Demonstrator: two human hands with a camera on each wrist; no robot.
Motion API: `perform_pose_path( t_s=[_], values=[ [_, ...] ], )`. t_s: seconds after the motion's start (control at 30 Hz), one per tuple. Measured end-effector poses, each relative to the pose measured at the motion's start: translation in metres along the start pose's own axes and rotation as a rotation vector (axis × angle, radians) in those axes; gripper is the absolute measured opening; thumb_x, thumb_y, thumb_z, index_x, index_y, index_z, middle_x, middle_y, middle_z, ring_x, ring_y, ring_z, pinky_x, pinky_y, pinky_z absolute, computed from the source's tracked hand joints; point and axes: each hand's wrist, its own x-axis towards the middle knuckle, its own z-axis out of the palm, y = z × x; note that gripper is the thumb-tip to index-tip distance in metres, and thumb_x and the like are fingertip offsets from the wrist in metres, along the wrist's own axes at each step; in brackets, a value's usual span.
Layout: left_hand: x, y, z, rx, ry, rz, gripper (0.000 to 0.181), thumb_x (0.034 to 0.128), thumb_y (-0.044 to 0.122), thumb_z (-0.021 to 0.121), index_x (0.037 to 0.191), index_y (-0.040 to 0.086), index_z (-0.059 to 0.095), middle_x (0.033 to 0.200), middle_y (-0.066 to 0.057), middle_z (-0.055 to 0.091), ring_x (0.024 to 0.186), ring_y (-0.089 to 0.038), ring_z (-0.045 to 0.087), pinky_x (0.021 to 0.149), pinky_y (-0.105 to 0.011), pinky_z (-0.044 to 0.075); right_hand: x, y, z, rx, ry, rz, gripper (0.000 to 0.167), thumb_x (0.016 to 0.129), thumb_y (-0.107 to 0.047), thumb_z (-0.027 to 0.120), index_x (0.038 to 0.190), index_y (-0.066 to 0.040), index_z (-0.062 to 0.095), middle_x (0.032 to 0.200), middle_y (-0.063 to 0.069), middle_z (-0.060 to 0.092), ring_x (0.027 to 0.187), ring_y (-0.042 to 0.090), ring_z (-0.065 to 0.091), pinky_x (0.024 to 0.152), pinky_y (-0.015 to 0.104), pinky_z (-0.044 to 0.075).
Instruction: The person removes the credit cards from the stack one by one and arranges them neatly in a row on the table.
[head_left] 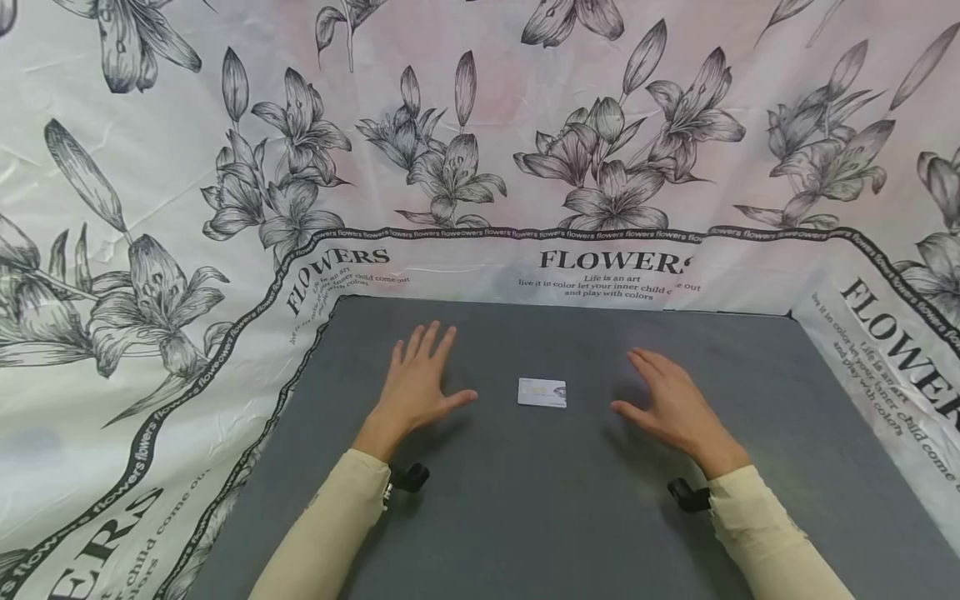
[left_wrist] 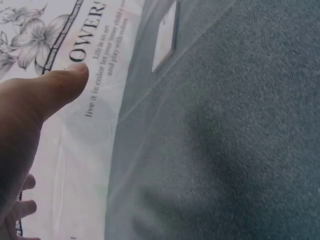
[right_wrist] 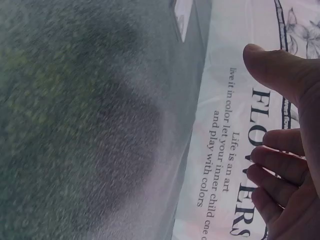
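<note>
A white card (head_left: 542, 392) with small print lies flat on the dark grey table (head_left: 525, 500), between the two hands in the head view. To its left, my left hand (head_left: 418, 379) is held with spread, straight fingers and touches nothing I can make out. My right hand (head_left: 675, 408) is on the card's other side, thumb apart from the fingers, holding nothing. Part of the card (left_wrist: 165, 37) shows at the top of the left wrist view, beyond the thumb. The right wrist view catches only a corner of the card (right_wrist: 183, 19) at its top edge.
White sheeting (head_left: 450, 267) printed with black lilies and the word FLOWERS surrounds the table at the back and both sides. Dark straps with small black devices (head_left: 408, 477) sit at the wrists, over pale sleeves (head_left: 330, 533).
</note>
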Motion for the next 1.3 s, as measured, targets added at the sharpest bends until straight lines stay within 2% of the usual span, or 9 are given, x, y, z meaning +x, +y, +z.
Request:
perform_pose_path(
  t_s=[0.2, 0.43, 0.7, 1.0, 1.3],
  values=[
    [0.006, 0.007, -0.005, 0.001, 0.009, 0.053, 0.117, 0.0894, 0.074, 0.078, 0.176, 0.016, 0.025, 0.182, -0.014, 0.025, 0.170, -0.037, 0.022, 0.133, -0.067, 0.025, 0.009, -0.004, 0.001, 0.018, 0.022, -0.023, 0.091, 0.086, -0.029, 0.093, 0.155, 0.012, 0.051, 0.157, 0.033, 0.055, 0.144, 0.055, 0.052, 0.117, 0.074, 0.041],
    [0.012, 0.014, -0.008, -0.013, 0.016, 0.091, 0.116, 0.0878, 0.072, 0.081, 0.175, 0.014, 0.030, 0.181, -0.012, 0.030, 0.169, -0.035, 0.026, 0.134, -0.064, 0.024, 0.019, -0.012, 0.000, 0.031, -0.020, -0.005, 0.088, 0.088, -0.030, 0.092, 0.155, 0.010, 0.052, 0.158, 0.032, 0.056, 0.145, 0.053, 0.052, 0.119, 0.072, 0.040],
    [0.023, 0.014, -0.003, -0.041, 0.019, 0.118, 0.111, 0.0872, 0.070, 0.083, 0.173, 0.017, 0.036, 0.179, -0.012, 0.034, 0.168, -0.037, 0.028, 0.132, -0.065, 0.029, 0.027, -0.015, 0.005, 0.039, -0.046, -0.013, 0.089, 0.089, -0.033, 0.092, 0.156, 0.009, 0.052, 0.160, 0.031, 0.053, 0.147, 0.053, 0.050, 0.119, 0.071, 0.041],
    [0.031, 0.020, -0.002, -0.077, -0.027, 0.144, 0.109, 0.0855, 0.069, 0.086, 0.171, 0.019, 0.041, 0.180, -0.009, 0.033, 0.169, -0.036, 0.026, 0.133, -0.065, 0.027, 0.036, -0.017, 0.009, 0.055, -0.081, -0.010, 0.090, 0.089, -0.036, 0.092, 0.157, 0.009, 0.052, 0.162, 0.030, 0.052, 0.148, 0.053, 0.051, 0.118, 0.070, 0.044],
    [0.037, 0.026, 0.001, -0.074, -0.058, 0.162, 0.106, 0.0851, 0.069, 0.086, 0.169, 0.019, 0.044, 0.179, -0.010, 0.034, 0.169, -0.036, 0.026, 0.133, -0.065, 0.026, 0.042, -0.021, 0.015, 0.061, -0.136, -0.007, 0.089, 0.090, -0.034, 0.092, 0.156, 0.010, 0.052, 0.163, 0.032, 0.050, 0.149, 0.053, 0.050, 0.119, 0.069, 0.043]
  ],
)
